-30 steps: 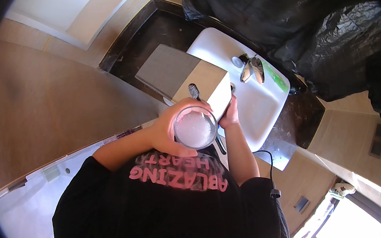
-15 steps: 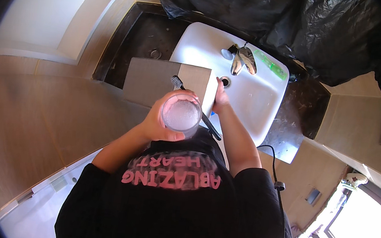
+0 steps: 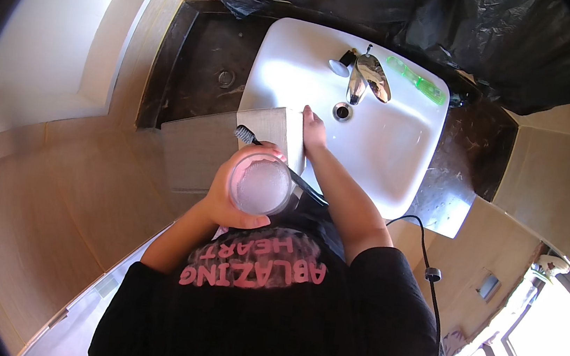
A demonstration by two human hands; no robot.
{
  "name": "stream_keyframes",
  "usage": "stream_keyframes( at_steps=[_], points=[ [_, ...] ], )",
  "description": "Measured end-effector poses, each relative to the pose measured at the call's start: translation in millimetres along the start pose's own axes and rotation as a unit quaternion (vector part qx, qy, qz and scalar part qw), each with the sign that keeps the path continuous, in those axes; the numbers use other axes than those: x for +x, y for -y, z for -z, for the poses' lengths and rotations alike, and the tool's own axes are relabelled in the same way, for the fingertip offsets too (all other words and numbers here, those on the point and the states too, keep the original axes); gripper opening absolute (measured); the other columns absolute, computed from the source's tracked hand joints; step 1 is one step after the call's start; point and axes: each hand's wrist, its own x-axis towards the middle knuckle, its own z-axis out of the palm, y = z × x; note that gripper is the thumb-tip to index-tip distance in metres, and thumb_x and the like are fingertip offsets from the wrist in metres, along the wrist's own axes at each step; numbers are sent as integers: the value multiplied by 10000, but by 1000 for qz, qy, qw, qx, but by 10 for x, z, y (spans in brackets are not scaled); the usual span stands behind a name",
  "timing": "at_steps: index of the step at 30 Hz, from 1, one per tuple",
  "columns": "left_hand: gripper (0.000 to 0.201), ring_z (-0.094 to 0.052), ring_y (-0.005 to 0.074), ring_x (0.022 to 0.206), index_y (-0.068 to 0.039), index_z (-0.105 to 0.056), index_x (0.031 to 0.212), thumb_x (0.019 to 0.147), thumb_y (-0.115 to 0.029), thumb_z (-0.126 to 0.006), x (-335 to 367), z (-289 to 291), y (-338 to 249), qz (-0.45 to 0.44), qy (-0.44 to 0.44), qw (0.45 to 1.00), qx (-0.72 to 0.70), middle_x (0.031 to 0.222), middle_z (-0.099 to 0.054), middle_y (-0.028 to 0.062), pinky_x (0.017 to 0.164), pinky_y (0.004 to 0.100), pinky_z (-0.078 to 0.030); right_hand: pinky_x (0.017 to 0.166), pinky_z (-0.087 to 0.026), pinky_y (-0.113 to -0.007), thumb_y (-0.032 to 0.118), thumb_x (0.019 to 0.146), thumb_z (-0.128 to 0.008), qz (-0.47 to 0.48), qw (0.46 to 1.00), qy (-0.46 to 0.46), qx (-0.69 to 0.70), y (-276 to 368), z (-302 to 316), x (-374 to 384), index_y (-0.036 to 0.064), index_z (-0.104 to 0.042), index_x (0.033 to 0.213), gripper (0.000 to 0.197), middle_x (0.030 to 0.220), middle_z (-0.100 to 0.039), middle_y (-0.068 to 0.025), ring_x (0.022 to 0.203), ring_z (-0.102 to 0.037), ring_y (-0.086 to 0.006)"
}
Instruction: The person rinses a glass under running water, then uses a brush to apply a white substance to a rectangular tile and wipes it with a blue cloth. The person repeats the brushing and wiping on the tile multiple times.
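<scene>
My left hand [image 3: 223,195] is wrapped round a clear glass [image 3: 261,186] in front of my chest, with something pale and cloudy inside. A black toothbrush [image 3: 255,139] slants behind the glass, bristles up to the left by my left fingers; its handle comes out on the other side, close to my right forearm. Beyond the glass, a wood-grain box [image 3: 263,121] with a pale side overlaps the near left part of the white sink [image 3: 399,163]. My right hand [image 3: 314,133] grips the pale side of this box, its fingers partly hidden.
A chrome faucet [image 3: 366,80] stands over the drain [image 3: 342,111]. A green clear bottle [image 3: 415,80] lies on the sink's far right rim. Dark counter [image 3: 206,63] flanks the sink, and black plastic sheeting [image 3: 483,46] hangs behind. A black cord [image 3: 432,293] runs down my right side.
The box has shifted left and nearer relative to the sink and turned slightly, my right hand moving with it. My left hand keeps the glass and toothbrush. The whole view has tilted a little.
</scene>
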Motion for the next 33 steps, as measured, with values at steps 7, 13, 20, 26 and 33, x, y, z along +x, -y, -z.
stream_keyframes(
  at_steps=[7, 13, 20, 26, 33],
  points=[
    [918, -493, 276, 1254, 37, -487, 1321, 555, -255, -900, 87, 6, 71, -42, 1, 999, 24, 1304, -523, 167, 1044, 400, -393, 970, -464, -473, 417, 955, -380, 13, 991, -67, -113, 17, -118, 169, 52, -706, 1104, 512, 1107, -677, -253, 1077, -622, -435],
    [1001, -487, 260, 1223, 23, -482, 1322, 527, -412, -906, 159, 126, 142, -48, -30, 998, 28, 1287, -506, 166, 1023, 395, -383, 909, -486, -426, 421, 934, -426, 29, 984, -72, -159, 109, -238, 365, 74, -741, 1024, 477, 1027, -713, -212, 1011, -665, -376],
    [929, -495, 273, 1243, 11, -489, 1326, 579, -393, -866, 196, 74, 192, -30, -79, 996, 3, 1315, -500, 164, 1046, 401, -376, 981, -456, -465, 431, 949, -413, 26, 986, -18, -166, 13, -122, 469, 10, -684, 1136, 535, 1143, -670, -260, 1101, -621, -425],
    [904, -494, 235, 1263, 7, -497, 1333, 556, -202, -911, 225, 49, 237, -35, -46, 998, -27, 1363, -481, 149, 1048, 369, -391, 616, -480, -287, 227, 944, -579, 85, 996, -35, -5, 254, 259, -282, 79, -676, 1119, 248, 809, -648, -41, 684, -576, -108],
    [910, -485, 236, 1258, 11, -482, 1345, 579, -237, -907, 145, 85, 273, -112, -77, 991, -9, 1359, -472, 159, 1040, 368, -393, 743, -424, -204, 292, 1021, -522, 171, 962, 211, 10, 865, 640, -1049, 112, -605, 1322, 360, 1009, -635, 19, 831, -505, -53]
  ],
)
